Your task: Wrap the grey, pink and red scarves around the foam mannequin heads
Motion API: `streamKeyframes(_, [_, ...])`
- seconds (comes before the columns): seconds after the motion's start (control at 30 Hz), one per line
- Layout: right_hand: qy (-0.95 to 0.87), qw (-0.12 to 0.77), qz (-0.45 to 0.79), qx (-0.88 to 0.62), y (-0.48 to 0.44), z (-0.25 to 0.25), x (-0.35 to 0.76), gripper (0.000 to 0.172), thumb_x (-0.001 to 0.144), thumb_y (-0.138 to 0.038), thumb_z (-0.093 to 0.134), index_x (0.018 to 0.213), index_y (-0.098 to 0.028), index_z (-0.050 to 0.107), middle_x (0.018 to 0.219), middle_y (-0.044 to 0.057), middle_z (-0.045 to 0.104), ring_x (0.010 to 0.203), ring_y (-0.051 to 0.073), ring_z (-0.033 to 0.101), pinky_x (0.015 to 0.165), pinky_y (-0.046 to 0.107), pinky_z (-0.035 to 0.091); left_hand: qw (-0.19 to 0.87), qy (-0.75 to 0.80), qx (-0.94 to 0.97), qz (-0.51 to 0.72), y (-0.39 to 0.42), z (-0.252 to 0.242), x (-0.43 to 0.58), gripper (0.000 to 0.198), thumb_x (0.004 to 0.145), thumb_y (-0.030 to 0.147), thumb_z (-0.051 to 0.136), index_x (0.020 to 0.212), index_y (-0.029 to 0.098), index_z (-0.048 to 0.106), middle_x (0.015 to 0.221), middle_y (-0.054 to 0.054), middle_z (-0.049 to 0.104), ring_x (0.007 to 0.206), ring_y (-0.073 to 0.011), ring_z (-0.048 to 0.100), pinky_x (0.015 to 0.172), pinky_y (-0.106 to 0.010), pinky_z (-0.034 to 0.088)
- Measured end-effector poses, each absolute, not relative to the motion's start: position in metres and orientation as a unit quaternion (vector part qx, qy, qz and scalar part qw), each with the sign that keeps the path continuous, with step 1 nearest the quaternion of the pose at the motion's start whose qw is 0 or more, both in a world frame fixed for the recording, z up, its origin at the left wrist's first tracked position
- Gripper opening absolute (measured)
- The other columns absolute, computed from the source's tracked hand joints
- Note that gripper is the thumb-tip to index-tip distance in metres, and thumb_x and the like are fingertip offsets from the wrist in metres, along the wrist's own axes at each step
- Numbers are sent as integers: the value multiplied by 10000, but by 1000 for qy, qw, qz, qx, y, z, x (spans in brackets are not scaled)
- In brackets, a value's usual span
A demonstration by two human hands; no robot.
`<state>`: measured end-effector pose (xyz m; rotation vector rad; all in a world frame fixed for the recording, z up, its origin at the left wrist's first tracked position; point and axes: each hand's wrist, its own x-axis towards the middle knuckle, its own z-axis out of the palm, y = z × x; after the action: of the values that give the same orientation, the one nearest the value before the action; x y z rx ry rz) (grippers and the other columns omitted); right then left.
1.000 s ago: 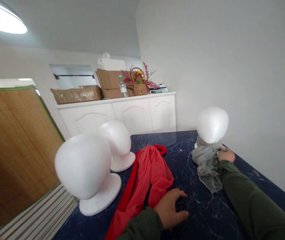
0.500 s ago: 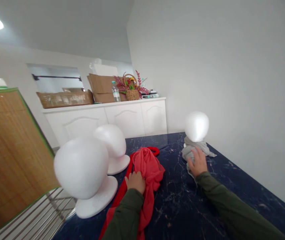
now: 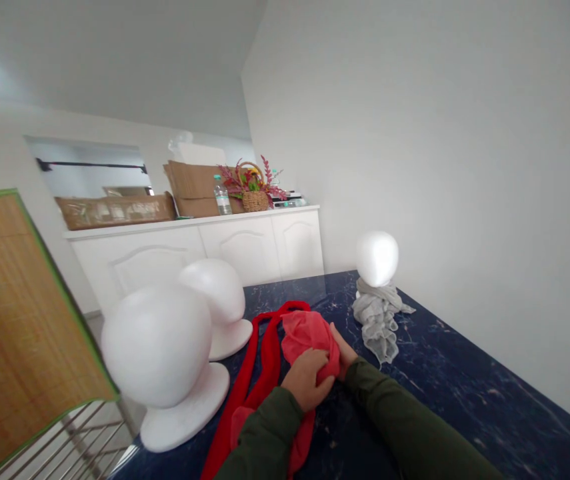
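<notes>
A coral-red scarf point(image 3: 307, 333) is bunched up between my two hands, low over the dark table. My left hand point(image 3: 309, 379) is closed on its near side, fingers curled into the cloth. On the far right side of the bundle, my right hand point(image 3: 343, 352) grips it, with most of its fingers hidden behind the fabric. A brighter red scarf point(image 3: 271, 350) lies in long strips to the left, partly under my left sleeve. Farther off at the right, a grey scarf point(image 3: 377, 313) is wrapped round the neck of a white foam head point(image 3: 377, 259).
Two more white foam heads, a near one point(image 3: 157, 347) and a farther one point(image 3: 215, 290), stand at the left of the blue marbled table point(image 3: 445, 373). Beyond is a white cabinet point(image 3: 237, 243) with boxes, a bottle point(image 3: 222, 195) and a flower basket point(image 3: 255, 200). A bamboo mat point(image 3: 19, 320) hangs at left.
My right hand has left the grey scarf and come to the coral-red scarf. Both hands now gather that scarf into a bundle, baring more of the bright red one.
</notes>
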<state>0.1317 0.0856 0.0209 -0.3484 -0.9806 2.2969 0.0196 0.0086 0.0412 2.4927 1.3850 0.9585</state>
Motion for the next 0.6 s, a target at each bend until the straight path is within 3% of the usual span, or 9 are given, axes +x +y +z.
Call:
streamKeyframes(0.1, [-381,273,872,-142,86,19,133,408,770,-413,452,928,-58,576,891,146,627,935,209,566,923,357,365,74,432,840,319,4,47,23,163,730,290,477,811,188,575,922,-75,607,897,-218,533,901,-362,360])
streamKeyframes(0.23, [-361,348,851,-156,87,19,135,270,714,-290,502,912,-124,580,933,88,634,989,178,543,944,322,355,79,519,732,435,13,42,10,289,790,355,413,965,168,548,1046,-96,566,1008,-218,486,927,-360,330])
streamKeyframes(0.3, [-347,371,846,-158,80,21,137,263,687,-279,502,892,-135,582,903,82,643,996,203,540,922,368,375,136,566,654,483,22,34,1,385,791,429,406,1023,144,521,1080,-112,552,1039,-225,475,949,-379,305])
streamKeyframes(0.4, [-335,358,863,-126,58,26,135,277,675,-299,505,882,-135,588,862,92,649,989,235,543,892,415,392,237,575,607,495,32,25,-8,475,811,514,305,949,134,554,984,-102,606,967,-221,530,901,-382,362])
streamKeyframes(0.47, [-337,336,875,-92,42,26,132,296,695,-360,516,884,-145,591,857,89,649,986,232,546,895,409,391,271,557,614,490,34,23,-8,551,832,531,199,863,140,586,901,-87,638,896,-204,564,856,-361,408])
streamKeyframes(0.6, [-416,325,846,-75,29,19,127,352,673,-445,587,881,-162,598,845,66,650,945,209,568,927,380,368,309,528,612,501,31,27,-1,569,834,539,197,877,136,596,948,-80,635,940,-187,550,886,-335,402])
